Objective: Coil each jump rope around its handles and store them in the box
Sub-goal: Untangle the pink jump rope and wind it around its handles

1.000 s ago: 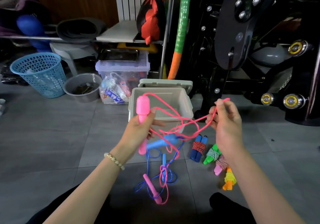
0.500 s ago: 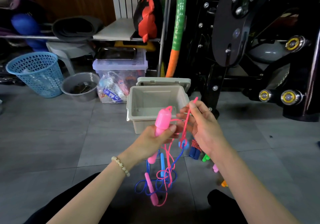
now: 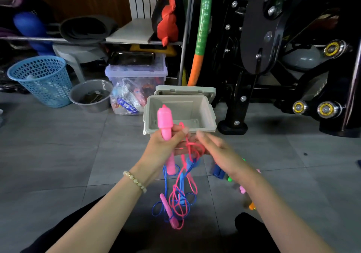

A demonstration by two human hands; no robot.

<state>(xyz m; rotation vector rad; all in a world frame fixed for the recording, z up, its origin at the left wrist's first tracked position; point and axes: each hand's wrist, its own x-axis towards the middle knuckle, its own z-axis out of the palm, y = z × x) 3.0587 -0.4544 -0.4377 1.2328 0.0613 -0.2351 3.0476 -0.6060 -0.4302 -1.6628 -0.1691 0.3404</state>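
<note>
Right in front of the open grey box (image 3: 212,114), the left hand (image 3: 162,150) is wrapped round one pink handle (image 3: 165,121), holding it upright. The right hand (image 3: 216,151) sits just beside it at the pink cord (image 3: 192,186), but it's blurry, so I can't tell if it's pinching. The cord drops to the grey tile floor (image 3: 58,155), tangled with a blue rope (image 3: 156,209). Coiled ropes (image 3: 217,171) lie right, half hidden by the forearm. There's open floor to the left, a blue basket (image 3: 41,80) far left and a black gym machine (image 3: 273,57) far right.

The box (image 3: 197,109) gaped open upward, its lid (image 3: 185,91) tipped back behind. A clear tub (image 3: 134,72) crowded its left, a black machine (image 3: 254,57) its right; tangled ropes (image 3: 180,203) littered the floor (image 3: 78,145) in front.
</note>
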